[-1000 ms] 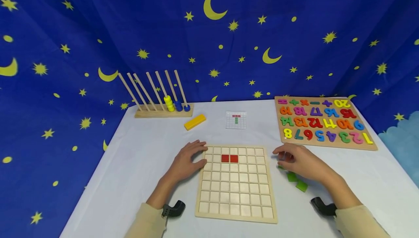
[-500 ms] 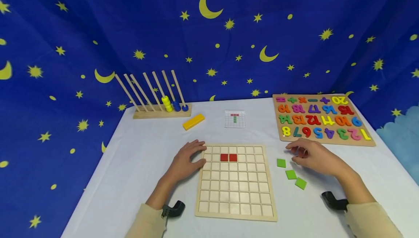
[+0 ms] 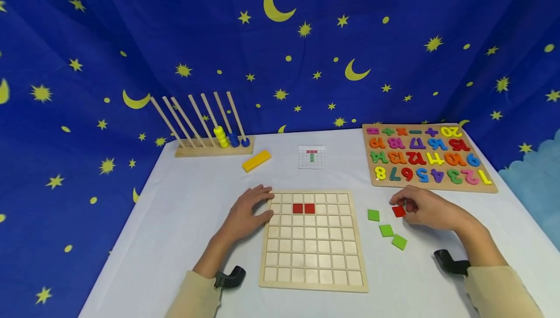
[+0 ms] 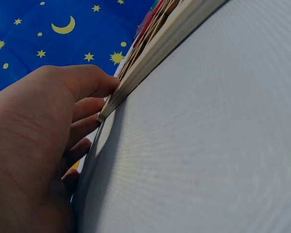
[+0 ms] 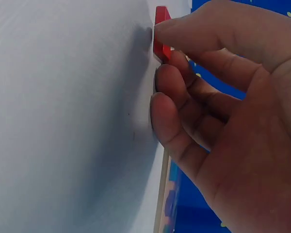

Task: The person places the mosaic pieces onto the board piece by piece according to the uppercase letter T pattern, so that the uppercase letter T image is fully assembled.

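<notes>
Right hand [image 3: 430, 209], right of centre in the head frame: grip pinched on a red tile [image 3: 398, 211]; contact with the worktop [image 3: 175, 230] cannot be told. Three green tiles [image 3: 386, 231] lie between this hand and the grid board [image 3: 311, 260], lower centre, which bears two red squares [image 3: 297, 208]. Left hand [image 3: 247, 214]: grip spread, fingertips touching the board's left edge. Number puzzle [image 3: 437, 187], upper right, sits just beyond the right hand. Peg stand [image 3: 188, 151] and yellow bar [image 3: 256, 161] stand left of the pattern card [image 3: 312, 164], near centre.
</notes>
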Demonstrator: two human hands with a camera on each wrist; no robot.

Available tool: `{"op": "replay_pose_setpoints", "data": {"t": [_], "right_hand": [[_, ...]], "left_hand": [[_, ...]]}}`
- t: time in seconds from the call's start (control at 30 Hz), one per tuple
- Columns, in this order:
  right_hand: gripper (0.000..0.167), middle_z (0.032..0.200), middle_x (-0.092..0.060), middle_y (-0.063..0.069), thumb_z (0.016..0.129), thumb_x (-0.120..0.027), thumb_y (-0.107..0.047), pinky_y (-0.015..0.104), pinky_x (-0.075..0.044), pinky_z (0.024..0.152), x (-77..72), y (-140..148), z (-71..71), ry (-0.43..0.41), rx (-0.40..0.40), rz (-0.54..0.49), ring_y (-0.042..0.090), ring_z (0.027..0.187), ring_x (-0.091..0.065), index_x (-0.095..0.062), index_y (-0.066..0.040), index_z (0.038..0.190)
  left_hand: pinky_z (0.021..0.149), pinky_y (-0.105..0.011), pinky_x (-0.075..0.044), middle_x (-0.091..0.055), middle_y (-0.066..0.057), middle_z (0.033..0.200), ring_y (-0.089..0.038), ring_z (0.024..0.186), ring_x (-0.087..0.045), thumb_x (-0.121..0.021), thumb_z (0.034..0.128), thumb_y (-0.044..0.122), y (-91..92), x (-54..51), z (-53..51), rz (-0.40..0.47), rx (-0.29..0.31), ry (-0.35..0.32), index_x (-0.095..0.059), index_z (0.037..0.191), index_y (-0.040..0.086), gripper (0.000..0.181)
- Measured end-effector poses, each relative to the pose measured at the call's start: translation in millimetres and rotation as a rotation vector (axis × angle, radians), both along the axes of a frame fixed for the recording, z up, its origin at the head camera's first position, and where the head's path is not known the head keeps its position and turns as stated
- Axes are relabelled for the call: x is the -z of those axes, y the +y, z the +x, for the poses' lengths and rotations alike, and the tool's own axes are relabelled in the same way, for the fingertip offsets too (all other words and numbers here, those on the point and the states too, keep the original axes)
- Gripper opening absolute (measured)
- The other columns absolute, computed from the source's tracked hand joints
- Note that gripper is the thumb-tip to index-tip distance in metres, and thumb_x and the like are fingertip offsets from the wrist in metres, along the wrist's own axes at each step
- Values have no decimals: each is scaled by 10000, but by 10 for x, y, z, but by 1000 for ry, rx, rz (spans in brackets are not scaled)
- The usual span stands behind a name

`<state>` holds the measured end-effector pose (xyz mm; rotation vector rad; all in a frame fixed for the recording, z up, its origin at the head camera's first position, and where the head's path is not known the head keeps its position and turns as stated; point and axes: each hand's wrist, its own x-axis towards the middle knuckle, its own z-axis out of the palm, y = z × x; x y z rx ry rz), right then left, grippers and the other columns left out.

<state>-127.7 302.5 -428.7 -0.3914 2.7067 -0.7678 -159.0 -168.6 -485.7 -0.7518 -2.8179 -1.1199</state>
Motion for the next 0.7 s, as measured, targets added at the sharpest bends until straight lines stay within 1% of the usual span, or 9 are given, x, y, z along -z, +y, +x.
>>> {"op": "replay_pose_setpoints", "data": {"t": [0.1,0.2,0.4,0.57,0.7], "right_hand": [[367,899,-525,13,755,-764,-42,289,-480,673,14,-6,2,-4,-1,13,204,842,-476,-640,-91,1097],[348,885,-535,6,752,-772,-47,277,-492,671,21,-15,4,-4,13,20,197,830,-484,-643,-98,1072],[343,857,-531,10,754,-786,-78,254,-469,621,15,-16,-2,5,6,17,194,801,-480,-662,-86,1074],[346,878,-536,11,762,-783,-99,252,-455,613,11,-22,-10,32,6,23,192,808,-480,-677,-97,1092],[344,899,-542,8,766,-783,-113,256,-446,612,17,-30,-18,34,2,18,189,814,-480,-680,-103,1095]], "left_hand": [[1173,-322,-141,-502,49,1404,-148,1374,-321,-707,880,289,-4,0,2,-3,-3,-2,-625,1270,168,416],[1172,-320,-141,-501,49,1406,-148,1374,-321,-707,881,291,-5,-1,1,-4,-1,0,-624,1272,171,418],[1171,-304,-129,-491,65,1413,-125,1377,-307,-698,887,312,-2,-10,0,-20,-3,-7,-618,1282,185,423],[1172,-307,-129,-493,60,1413,-125,1377,-307,-699,884,309,-1,-19,2,-14,-3,-4,-620,1280,181,424],[1171,-308,-133,-496,64,1408,-124,1375,-312,-702,881,308,-5,-7,3,-15,-6,2,-623,1274,184,420]]}}
